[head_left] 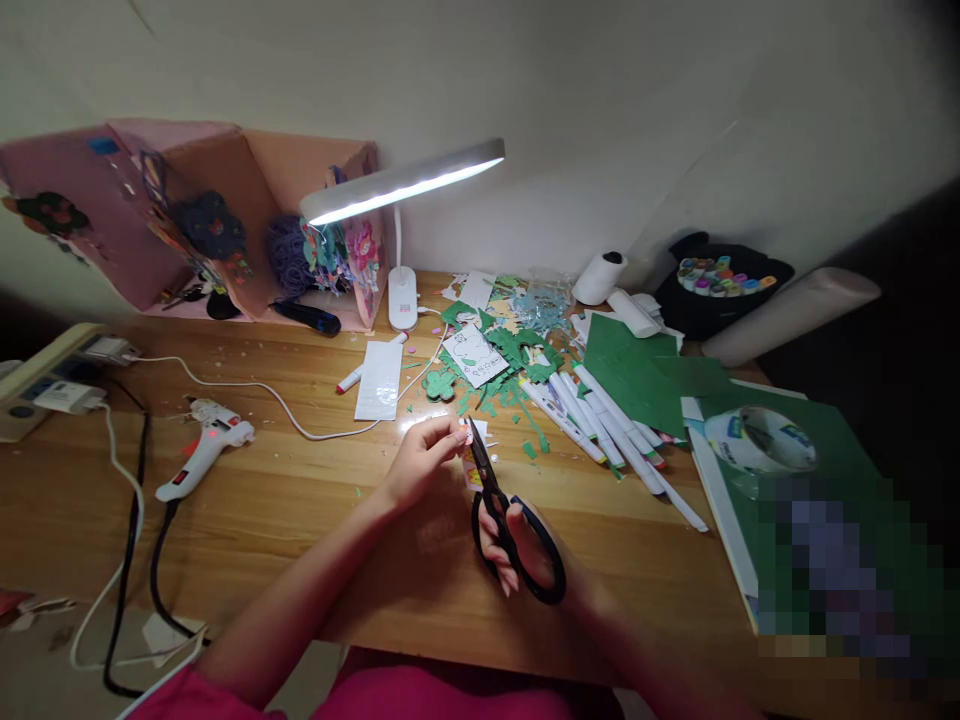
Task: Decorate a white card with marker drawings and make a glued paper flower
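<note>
My right hand [499,545] is closed around the handles of a pair of black scissors [491,488], thumb through one loop, blades pointing away from me. Between finger and thumb, my left hand [424,458] pinches a small piece of colourful printed paper [474,468] beside the blades. I cannot tell exactly how far the blades are around the paper. Just beyond my hands lie a green flower cutout [439,385] and a white card with a drawing [475,355].
A lit desk lamp [403,300] stands at the back, near a pink box shelf [300,165] with crafts. Green scraps [525,350] and several markers [592,415] spread right of centre. At left are a glue gun [206,455] and a power strip [45,375]; at right, a tape roll [761,440].
</note>
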Demonstrator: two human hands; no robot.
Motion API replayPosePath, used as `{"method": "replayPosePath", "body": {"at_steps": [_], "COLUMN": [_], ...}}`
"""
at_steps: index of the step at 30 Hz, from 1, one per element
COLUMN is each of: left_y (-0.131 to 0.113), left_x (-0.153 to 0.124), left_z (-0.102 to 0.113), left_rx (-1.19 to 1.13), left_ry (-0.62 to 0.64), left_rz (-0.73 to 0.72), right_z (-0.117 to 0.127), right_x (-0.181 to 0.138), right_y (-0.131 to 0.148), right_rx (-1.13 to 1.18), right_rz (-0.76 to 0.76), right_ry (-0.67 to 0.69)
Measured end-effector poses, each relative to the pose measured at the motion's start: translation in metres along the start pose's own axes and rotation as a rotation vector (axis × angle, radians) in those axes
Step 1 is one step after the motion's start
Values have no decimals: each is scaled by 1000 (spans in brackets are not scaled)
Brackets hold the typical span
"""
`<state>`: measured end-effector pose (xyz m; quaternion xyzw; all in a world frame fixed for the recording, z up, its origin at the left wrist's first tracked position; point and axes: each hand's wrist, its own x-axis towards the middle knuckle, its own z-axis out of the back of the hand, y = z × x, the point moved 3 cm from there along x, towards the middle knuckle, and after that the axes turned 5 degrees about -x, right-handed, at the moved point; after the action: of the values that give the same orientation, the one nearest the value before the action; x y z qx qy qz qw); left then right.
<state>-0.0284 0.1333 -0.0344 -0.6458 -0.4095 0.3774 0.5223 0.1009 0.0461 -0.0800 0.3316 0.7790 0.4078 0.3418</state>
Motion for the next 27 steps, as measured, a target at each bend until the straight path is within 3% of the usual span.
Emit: {"method": "replayPosePath", "body": {"at_steps": [20,27], "left_y": [-8,-5], "left_x": [0,1], "left_z": [3,8], "left_rx": [34,88], "left_ry": [-13,2], "left_rz": [27,13], "right_z": [-3,-3], "right_x": [-1,-5], "right_y": [3,16], "right_rx": [-48,-218], "right_rz": [-28,10], "right_ry": [0,-45]}}
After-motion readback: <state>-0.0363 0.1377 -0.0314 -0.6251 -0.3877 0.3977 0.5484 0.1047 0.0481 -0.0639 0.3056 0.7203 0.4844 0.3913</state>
